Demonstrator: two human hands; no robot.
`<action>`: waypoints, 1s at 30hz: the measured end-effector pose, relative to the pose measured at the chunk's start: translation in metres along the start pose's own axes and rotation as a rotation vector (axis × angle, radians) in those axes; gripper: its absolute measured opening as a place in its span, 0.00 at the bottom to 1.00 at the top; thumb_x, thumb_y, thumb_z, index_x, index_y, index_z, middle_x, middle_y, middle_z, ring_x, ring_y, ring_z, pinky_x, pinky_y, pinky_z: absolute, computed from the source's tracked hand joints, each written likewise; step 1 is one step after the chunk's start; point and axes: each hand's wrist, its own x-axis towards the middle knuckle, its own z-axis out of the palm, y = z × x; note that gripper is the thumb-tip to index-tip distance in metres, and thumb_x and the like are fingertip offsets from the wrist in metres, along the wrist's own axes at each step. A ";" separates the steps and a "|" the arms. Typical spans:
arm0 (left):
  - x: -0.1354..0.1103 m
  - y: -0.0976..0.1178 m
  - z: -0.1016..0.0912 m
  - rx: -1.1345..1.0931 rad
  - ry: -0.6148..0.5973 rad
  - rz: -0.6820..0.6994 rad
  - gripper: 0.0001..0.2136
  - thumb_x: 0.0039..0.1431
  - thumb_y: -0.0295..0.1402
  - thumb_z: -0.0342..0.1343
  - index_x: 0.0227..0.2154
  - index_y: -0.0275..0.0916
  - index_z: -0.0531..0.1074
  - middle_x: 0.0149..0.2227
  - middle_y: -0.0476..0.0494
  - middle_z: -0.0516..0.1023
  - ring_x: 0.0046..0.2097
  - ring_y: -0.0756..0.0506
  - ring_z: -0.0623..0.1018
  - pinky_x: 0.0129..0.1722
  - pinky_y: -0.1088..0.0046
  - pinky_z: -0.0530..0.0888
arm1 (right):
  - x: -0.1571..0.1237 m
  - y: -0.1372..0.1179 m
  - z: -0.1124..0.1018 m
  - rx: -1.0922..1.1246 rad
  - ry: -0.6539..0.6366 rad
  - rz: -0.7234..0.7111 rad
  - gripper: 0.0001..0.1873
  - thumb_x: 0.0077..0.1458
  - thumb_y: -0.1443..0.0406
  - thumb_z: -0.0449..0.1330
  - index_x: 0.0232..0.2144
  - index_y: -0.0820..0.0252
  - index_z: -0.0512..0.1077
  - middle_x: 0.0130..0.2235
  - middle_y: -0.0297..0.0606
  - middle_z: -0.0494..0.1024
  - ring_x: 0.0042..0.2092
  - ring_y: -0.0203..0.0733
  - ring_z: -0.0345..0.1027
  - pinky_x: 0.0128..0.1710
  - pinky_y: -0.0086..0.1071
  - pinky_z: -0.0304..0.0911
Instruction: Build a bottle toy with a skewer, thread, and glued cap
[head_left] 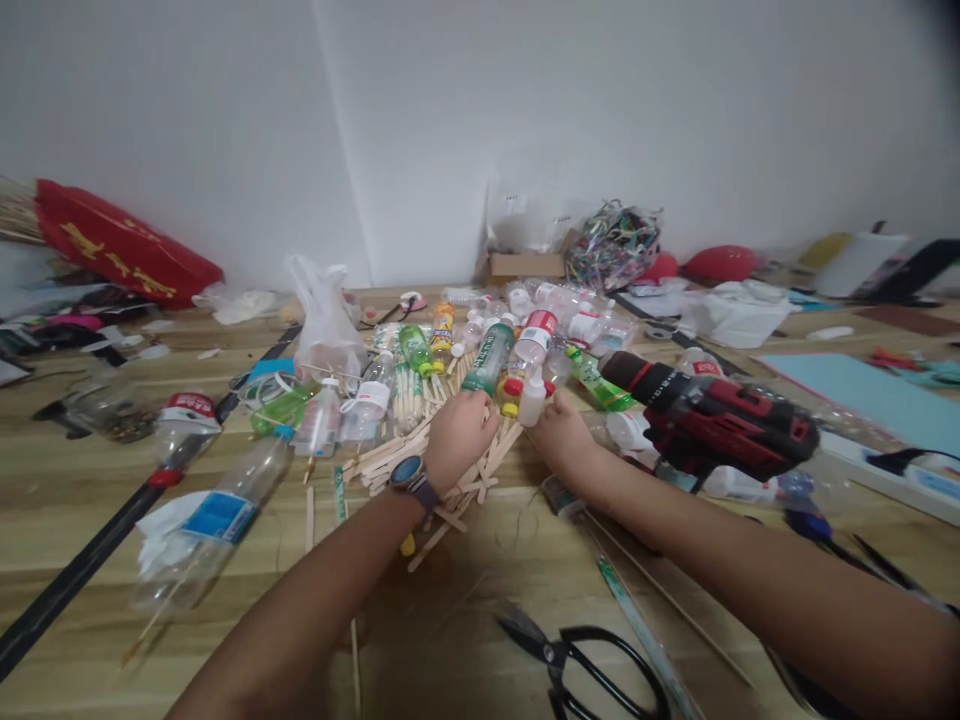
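My left hand (459, 435), with a watch (409, 474) on its wrist, is closed above a heap of wooden craft sticks (390, 455). Its fingertips are hidden, so I cannot make out what they hold. Just beyond it lies a plastic bottle with a green label (489, 357). My right hand (564, 440) is closed, its fingers at a small white squeeze bottle (532, 400) that stands upright between my hands. Behind that is a clear bottle with a red label (536, 335).
A red and black power drill (720, 415) stands beside my right forearm. Black-handled scissors (555, 652) lie in front. A bottle with a blue label (221, 515) and a black pole (82, 570) lie at left. A white plastic bag (326, 325) and a cardboard box (526, 264) sit farther back.
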 end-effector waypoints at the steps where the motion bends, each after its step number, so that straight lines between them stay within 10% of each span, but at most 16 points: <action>1: 0.010 0.002 0.004 -0.013 0.004 -0.005 0.11 0.65 0.33 0.50 0.45 0.35 0.74 0.47 0.35 0.80 0.50 0.39 0.77 0.48 0.66 0.70 | 0.000 0.002 0.001 -0.035 -0.043 -0.030 0.12 0.64 0.62 0.62 0.46 0.63 0.74 0.49 0.42 0.77 0.50 0.47 0.72 0.52 0.49 0.68; 8: 0.051 0.015 0.033 -0.092 -0.035 -0.087 0.14 0.65 0.39 0.54 0.46 0.33 0.73 0.38 0.38 0.81 0.42 0.41 0.80 0.43 0.64 0.75 | -0.016 -0.018 -0.017 -0.166 -0.104 -0.233 0.05 0.58 0.73 0.63 0.35 0.62 0.79 0.41 0.44 0.82 0.50 0.49 0.73 0.61 0.49 0.58; 14: 0.071 0.011 0.052 -0.145 -0.049 -0.127 0.16 0.66 0.38 0.57 0.53 0.38 0.71 0.53 0.39 0.74 0.49 0.41 0.78 0.47 0.56 0.78 | -0.079 -0.050 -0.019 -0.125 0.030 -0.373 0.08 0.57 0.71 0.63 0.39 0.57 0.80 0.39 0.39 0.83 0.48 0.49 0.74 0.58 0.48 0.61; 17: 0.082 0.006 0.056 -0.161 -0.016 -0.173 0.17 0.66 0.38 0.57 0.54 0.38 0.70 0.54 0.38 0.74 0.50 0.41 0.77 0.48 0.55 0.77 | -0.104 -0.045 -0.010 -0.032 0.131 -0.381 0.04 0.54 0.68 0.66 0.28 0.56 0.77 0.30 0.36 0.80 0.41 0.48 0.74 0.58 0.50 0.60; 30: 0.084 0.000 0.053 -0.182 0.096 -0.158 0.16 0.68 0.33 0.49 0.55 0.34 0.66 0.42 0.37 0.80 0.45 0.41 0.80 0.46 0.64 0.76 | -0.132 -0.022 0.002 0.045 0.340 -0.495 0.04 0.63 0.64 0.59 0.34 0.53 0.73 0.33 0.28 0.80 0.39 0.42 0.74 0.57 0.40 0.62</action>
